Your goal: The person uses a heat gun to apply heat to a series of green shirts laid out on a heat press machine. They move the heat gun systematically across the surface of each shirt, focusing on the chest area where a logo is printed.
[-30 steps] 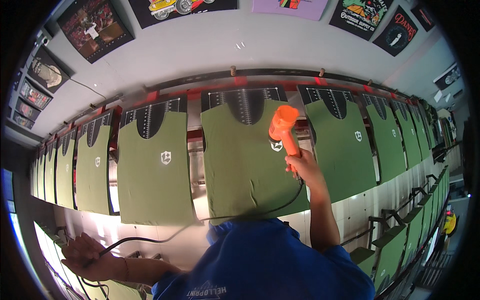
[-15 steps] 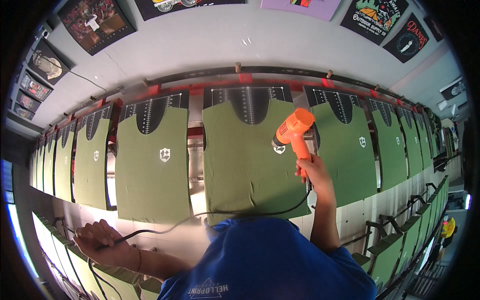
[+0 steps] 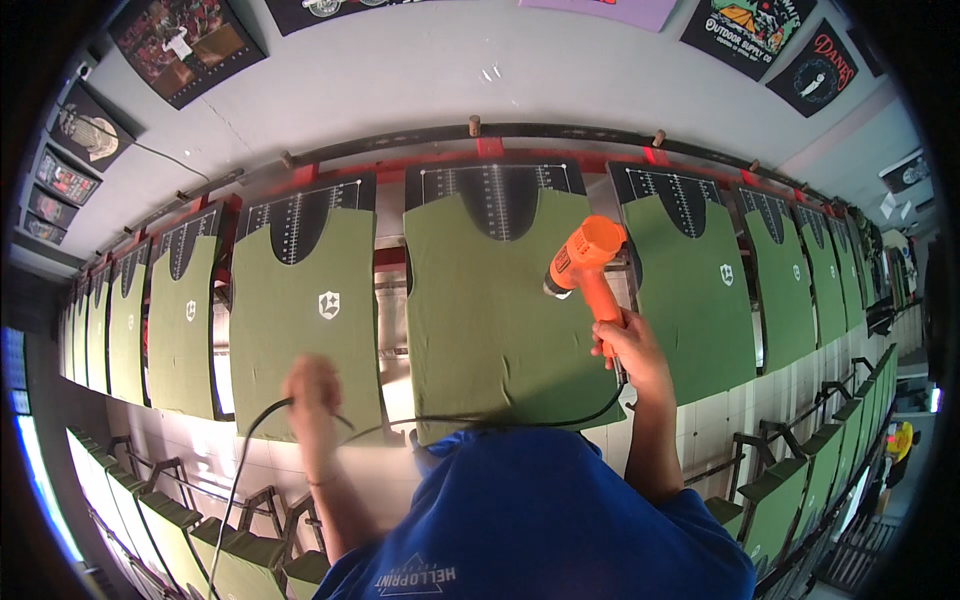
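Observation:
My right hand [image 3: 635, 352] is closed round the handle of an orange heat gun [image 3: 592, 258]. The gun's dark nozzle points down and left, over the white shield print at the right of the green shirt [image 3: 480, 320] in front of me, mostly covering that print. A black power cord [image 3: 440, 417] runs from the handle across the shirt's lower edge to my left hand [image 3: 315, 388]. Motion smears that hand, but its fingers look curled round the cord. It hovers over the lower part of the left neighbouring shirt [image 3: 290, 340], and the cord hangs down from it.
Green shirts lie stretched on black boards [image 3: 497, 185] in a long row to both sides. Behind them runs a dark rail [image 3: 560, 131] with red supports. Further shirt-covered boards [image 3: 775, 505] stand behind me at lower left and right. A person in yellow [image 3: 903, 440] is far right.
My left hand has moved up and right from the lower left, bringing the cord with it over the left shirt. The heat gun has barely shifted, and now covers more of the print.

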Demonstrator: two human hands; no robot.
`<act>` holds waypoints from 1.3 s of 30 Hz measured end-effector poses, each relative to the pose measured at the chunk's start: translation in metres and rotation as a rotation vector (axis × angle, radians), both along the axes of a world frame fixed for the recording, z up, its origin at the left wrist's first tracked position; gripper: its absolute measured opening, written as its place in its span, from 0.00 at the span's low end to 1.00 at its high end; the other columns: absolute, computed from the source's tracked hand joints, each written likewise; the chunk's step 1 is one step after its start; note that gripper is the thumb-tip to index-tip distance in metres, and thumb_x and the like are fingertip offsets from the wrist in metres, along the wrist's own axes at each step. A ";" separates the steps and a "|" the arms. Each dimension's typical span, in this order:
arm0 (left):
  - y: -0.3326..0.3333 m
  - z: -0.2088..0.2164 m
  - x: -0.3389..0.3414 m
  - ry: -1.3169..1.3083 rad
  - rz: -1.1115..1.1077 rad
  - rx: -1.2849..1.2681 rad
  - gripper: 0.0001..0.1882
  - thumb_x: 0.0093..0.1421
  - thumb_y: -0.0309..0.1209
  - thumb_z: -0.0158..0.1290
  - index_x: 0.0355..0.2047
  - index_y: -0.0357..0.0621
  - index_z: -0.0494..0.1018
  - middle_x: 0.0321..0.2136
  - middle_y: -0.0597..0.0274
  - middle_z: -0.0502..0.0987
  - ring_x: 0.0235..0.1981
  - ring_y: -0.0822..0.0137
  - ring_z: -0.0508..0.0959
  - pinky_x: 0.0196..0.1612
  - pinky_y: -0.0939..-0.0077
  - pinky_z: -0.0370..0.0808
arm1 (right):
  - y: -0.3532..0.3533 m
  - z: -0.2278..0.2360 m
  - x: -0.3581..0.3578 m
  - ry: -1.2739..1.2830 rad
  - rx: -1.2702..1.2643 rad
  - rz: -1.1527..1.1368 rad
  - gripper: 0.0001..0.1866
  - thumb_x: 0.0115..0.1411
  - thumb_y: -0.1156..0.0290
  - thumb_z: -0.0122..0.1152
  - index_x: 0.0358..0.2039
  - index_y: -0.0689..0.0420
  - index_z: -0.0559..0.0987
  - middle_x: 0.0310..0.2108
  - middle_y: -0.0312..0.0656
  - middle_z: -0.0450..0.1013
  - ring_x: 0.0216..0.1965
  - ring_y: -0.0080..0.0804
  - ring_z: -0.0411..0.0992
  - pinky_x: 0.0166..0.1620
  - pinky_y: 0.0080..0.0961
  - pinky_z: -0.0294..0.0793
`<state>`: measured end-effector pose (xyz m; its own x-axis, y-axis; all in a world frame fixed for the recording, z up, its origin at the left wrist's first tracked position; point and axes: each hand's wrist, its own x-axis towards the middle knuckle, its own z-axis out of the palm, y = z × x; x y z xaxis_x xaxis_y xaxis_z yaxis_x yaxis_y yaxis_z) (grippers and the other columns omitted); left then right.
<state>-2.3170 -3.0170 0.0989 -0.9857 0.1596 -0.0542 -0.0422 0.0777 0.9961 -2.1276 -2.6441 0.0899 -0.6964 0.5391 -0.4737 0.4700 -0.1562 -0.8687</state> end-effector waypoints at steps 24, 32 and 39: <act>-0.043 -0.139 0.059 -0.401 -0.796 -0.911 0.26 0.63 0.48 0.47 0.25 0.33 0.74 0.20 0.56 0.76 0.17 0.65 0.75 0.23 0.70 0.72 | -0.013 0.017 0.009 -0.066 0.036 0.010 0.15 0.57 0.65 0.59 0.39 0.62 0.72 0.27 0.35 0.71 0.25 0.23 0.75 0.21 0.20 0.70; 0.005 -0.089 0.081 -0.670 -0.863 -0.893 0.29 0.60 0.52 0.51 0.21 0.32 0.74 0.17 0.58 0.74 0.15 0.69 0.74 0.19 0.72 0.73 | 0.005 0.015 0.013 -0.028 -0.055 0.110 0.15 0.57 0.67 0.60 0.42 0.62 0.72 0.28 0.35 0.71 0.25 0.22 0.74 0.22 0.18 0.70; 0.099 -0.089 0.141 -0.512 -0.970 -0.730 0.29 0.58 0.52 0.55 0.22 0.32 0.74 0.18 0.58 0.73 0.15 0.68 0.75 0.20 0.73 0.74 | 0.109 0.007 0.071 0.107 -0.148 0.142 0.16 0.57 0.65 0.61 0.41 0.62 0.73 0.26 0.35 0.71 0.25 0.20 0.73 0.21 0.17 0.68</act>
